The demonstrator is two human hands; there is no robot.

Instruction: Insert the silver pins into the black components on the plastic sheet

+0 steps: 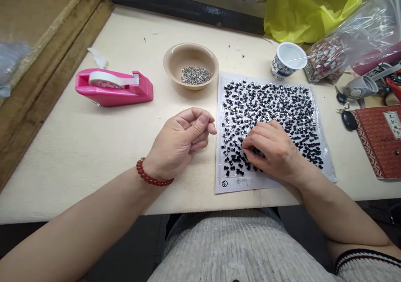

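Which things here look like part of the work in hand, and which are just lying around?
Likely in use:
- black pieces under the right hand
- white sheet beneath them
- bowl of metal pins

Apparently just lying about:
- pink tape dispenser
- patterned cup
- yellow bag
- red-brown pouch
- black fob

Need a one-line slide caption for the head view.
Right hand over a sheet of small black pieces, left hand beside it, bowl of metal pins beyond.
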